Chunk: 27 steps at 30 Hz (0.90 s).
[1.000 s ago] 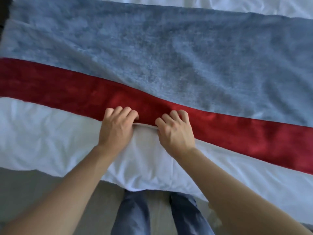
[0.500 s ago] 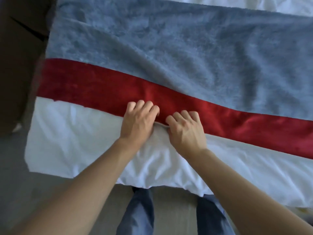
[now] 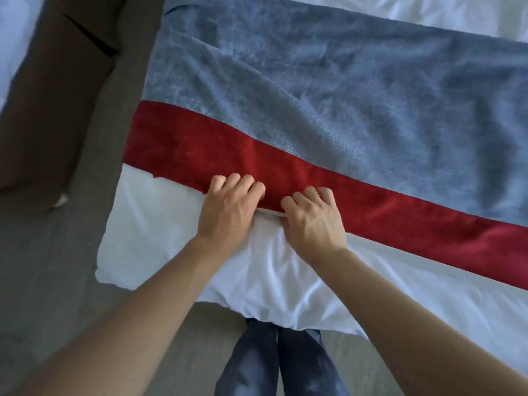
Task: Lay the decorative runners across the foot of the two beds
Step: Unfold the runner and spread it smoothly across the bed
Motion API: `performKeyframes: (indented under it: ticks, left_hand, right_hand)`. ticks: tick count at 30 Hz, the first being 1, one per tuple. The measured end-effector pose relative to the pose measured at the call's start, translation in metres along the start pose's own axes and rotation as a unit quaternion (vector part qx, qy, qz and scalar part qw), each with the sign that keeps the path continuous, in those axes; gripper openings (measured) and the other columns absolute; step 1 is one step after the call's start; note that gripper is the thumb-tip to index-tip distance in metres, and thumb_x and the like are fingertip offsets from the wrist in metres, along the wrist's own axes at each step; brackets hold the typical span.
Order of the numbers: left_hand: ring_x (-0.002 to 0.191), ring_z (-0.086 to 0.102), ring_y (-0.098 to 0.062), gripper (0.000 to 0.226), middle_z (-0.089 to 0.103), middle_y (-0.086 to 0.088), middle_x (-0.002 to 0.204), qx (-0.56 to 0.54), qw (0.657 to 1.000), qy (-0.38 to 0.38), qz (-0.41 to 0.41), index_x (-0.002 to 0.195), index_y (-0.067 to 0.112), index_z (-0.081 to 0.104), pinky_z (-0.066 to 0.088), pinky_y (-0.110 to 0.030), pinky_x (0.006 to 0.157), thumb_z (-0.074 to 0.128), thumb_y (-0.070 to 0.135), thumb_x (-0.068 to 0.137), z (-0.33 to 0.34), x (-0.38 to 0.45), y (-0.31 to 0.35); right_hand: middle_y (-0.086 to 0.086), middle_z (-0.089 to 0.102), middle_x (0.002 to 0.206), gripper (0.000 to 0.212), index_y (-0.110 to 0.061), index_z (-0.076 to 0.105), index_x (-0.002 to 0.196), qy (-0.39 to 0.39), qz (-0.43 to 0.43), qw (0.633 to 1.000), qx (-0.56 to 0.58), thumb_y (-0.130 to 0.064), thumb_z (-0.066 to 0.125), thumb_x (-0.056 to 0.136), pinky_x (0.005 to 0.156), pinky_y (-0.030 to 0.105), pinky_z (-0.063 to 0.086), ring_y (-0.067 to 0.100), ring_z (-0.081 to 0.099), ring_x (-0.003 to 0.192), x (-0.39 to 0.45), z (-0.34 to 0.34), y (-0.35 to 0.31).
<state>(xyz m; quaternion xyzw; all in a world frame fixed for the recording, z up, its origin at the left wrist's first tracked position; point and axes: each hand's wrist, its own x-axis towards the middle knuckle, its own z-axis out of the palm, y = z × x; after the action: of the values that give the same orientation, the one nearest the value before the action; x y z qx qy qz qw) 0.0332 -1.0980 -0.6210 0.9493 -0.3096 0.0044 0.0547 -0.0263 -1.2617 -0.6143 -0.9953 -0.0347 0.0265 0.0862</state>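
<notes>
A decorative runner lies across the foot of a white bed [image 3: 148,232]. Its wide part is grey-blue [image 3: 343,90] and a red band [image 3: 414,224] runs along the near edge. My left hand [image 3: 228,212] and my right hand [image 3: 314,224] sit side by side on that near edge, fingers curled over the red band and pinching its hem. Small folds of white sheet bunch under both palms. The runner's left end reaches the bed's left side; its right end runs out of view.
Grey carpet [image 3: 43,281] lies left of the bed and under my legs [image 3: 274,364]. A dark brown piece of furniture [image 3: 51,110] stands at the left. A strip of another white bed [image 3: 14,38] shows at the far left.
My view has swung left, so the bed's left corner, the carpet and the brown furniture now show. Both hands keep their grip on the red edge and have slid left along it.
</notes>
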Motion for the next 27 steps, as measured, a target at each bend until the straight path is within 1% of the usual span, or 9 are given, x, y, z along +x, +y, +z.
performKeyframes:
  ticks: [3, 7, 9, 13, 15, 17, 20, 23, 27]
  left_hand:
    - [0.076, 0.05, -0.022, 0.02, 0.053, 0.004, 0.08, 0.004, 1.0, -0.005, 0.0, 0.089, 0.022, 0.06, 0.032, -0.036, 0.07, 0.051, 0.004, 0.086, 0.007, -0.028, 0.005]
    - [0.077, 0.048, -0.022, 0.019, 0.051, 0.004, 0.081, 0.008, 0.999, -0.005, -0.031, 0.088, 0.022, 0.057, 0.032, -0.037, 0.07, 0.051, 0.004, 0.084, 0.003, -0.02, -0.012]
    - [0.078, 0.049, -0.024, 0.019, 0.051, 0.003, 0.082, 0.024, 0.999, 0.004, -0.048, 0.087, 0.022, 0.057, 0.032, -0.038, 0.07, 0.054, 0.004, 0.082, -0.002, -0.012, -0.039]
    - [0.08, 0.05, -0.024, 0.024, 0.052, 0.003, 0.084, 0.043, 0.996, 0.007, -0.077, 0.089, 0.022, 0.058, 0.031, -0.038, 0.072, 0.061, 0.003, 0.075, -0.008, 0.01, -0.121]
    - [0.078, 0.05, -0.024, 0.022, 0.052, 0.003, 0.082, 0.045, 0.996, 0.018, -0.074, 0.087, 0.022, 0.057, 0.031, -0.038, 0.072, 0.062, 0.004, 0.076, -0.008, 0.009, -0.15]
    - [0.076, 0.051, -0.025, 0.019, 0.051, 0.002, 0.081, 0.019, 0.998, 0.028, -0.05, 0.086, 0.022, 0.057, 0.032, -0.04, 0.07, 0.061, 0.005, 0.078, -0.007, 0.0, -0.166]
    - [0.075, 0.051, -0.027, 0.018, 0.051, 0.0, 0.08, -0.038, 0.998, 0.004, -0.043, 0.085, 0.019, 0.056, 0.035, -0.042, 0.07, 0.061, 0.004, 0.077, -0.009, -0.03, -0.172]
    - [0.07, 0.051, -0.025, 0.02, 0.049, 0.001, 0.076, -0.053, 0.997, -0.011, -0.056, 0.081, 0.017, 0.055, 0.037, -0.039, 0.069, 0.064, 0.0, 0.078, -0.013, -0.054, -0.168]
    - [0.067, 0.049, -0.025, 0.02, 0.048, 0.001, 0.072, -0.07, 0.996, 0.011, -0.052, 0.077, 0.017, 0.051, 0.033, -0.038, 0.067, 0.068, 0.005, 0.079, -0.013, -0.04, -0.179]
  right_hand:
    - [0.001, 0.05, 0.061, 0.016, -0.016, 0.056, 0.067, 0.0, -0.03, 1.0, -0.003, -0.006, 0.067, 0.073, 0.078, 0.04, 0.041, 0.027, 0.05, 0.068, -0.012, 0.005, 0.0]
    - [0.001, 0.053, 0.066, 0.01, -0.016, 0.058, 0.074, -0.003, -0.039, 0.999, 0.009, -0.008, 0.063, 0.076, 0.078, 0.04, 0.04, 0.026, 0.051, 0.07, 0.009, 0.005, -0.015]
    - [0.001, 0.055, 0.069, 0.007, -0.016, 0.06, 0.08, 0.003, -0.042, 0.999, 0.011, -0.011, 0.063, 0.077, 0.078, 0.04, 0.04, 0.027, 0.052, 0.072, 0.033, 0.006, -0.036]
    - [0.001, 0.056, 0.07, 0.007, -0.017, 0.061, 0.08, 0.025, -0.05, 0.998, 0.03, -0.01, 0.061, 0.078, 0.077, 0.039, 0.037, 0.027, 0.052, 0.073, 0.092, 0.014, -0.091]
    - [0.001, 0.055, 0.069, 0.012, -0.016, 0.061, 0.078, 0.035, -0.037, 0.998, 0.029, -0.005, 0.055, 0.078, 0.076, 0.038, 0.035, 0.026, 0.051, 0.072, 0.113, 0.019, -0.117]
    - [0.001, 0.054, 0.068, 0.016, -0.016, 0.06, 0.075, 0.042, -0.017, 0.998, 0.033, -0.003, 0.052, 0.077, 0.076, 0.038, 0.036, 0.026, 0.051, 0.071, 0.122, 0.025, -0.137]
    - [0.001, 0.052, 0.066, 0.015, -0.017, 0.056, 0.071, 0.028, -0.009, 0.999, 0.04, -0.002, 0.054, 0.072, 0.074, 0.04, 0.038, 0.027, 0.05, 0.07, 0.106, 0.031, -0.158]
    - [0.0, 0.051, 0.066, 0.015, -0.018, 0.056, 0.071, 0.008, -0.016, 0.999, 0.03, -0.002, 0.055, 0.071, 0.073, 0.04, 0.039, 0.027, 0.051, 0.068, 0.09, 0.029, -0.174]
    - [0.0, 0.052, 0.067, 0.014, -0.017, 0.054, 0.073, 0.016, -0.009, 1.0, 0.018, -0.003, 0.056, 0.074, 0.071, 0.039, 0.039, 0.026, 0.05, 0.067, 0.116, 0.024, -0.186]
